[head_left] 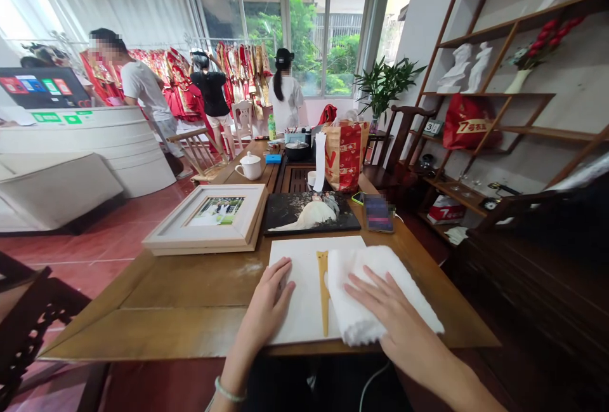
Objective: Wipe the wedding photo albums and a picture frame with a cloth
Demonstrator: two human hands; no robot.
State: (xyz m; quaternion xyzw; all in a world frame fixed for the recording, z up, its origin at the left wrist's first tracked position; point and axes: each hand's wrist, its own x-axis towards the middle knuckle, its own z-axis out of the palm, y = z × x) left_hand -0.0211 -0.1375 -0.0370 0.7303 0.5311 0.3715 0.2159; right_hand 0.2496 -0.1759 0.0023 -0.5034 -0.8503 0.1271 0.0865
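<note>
A white board or sheet (304, 253) lies on the table in front of me. On it rests a slim yellow tapered piece (323, 285), wider at its top, its narrow end toward me. My left hand (270, 303) is at the board's left edge, thumb apart from the fingers, with nothing seen in it. A folded white towel (352, 266) covers the board's right part and reaches past its edge. Flat on this towel lies my right hand (387, 304), fingers spread. What is under the towel is hidden.
Beyond the board are a framed photo (162, 221), a dark picture panel (280, 212) and a phone (379, 214). A lidded white cup (250, 166) and a red-and-tan paper bag (345, 155) stand farther back. Several people are near the clothes racks.
</note>
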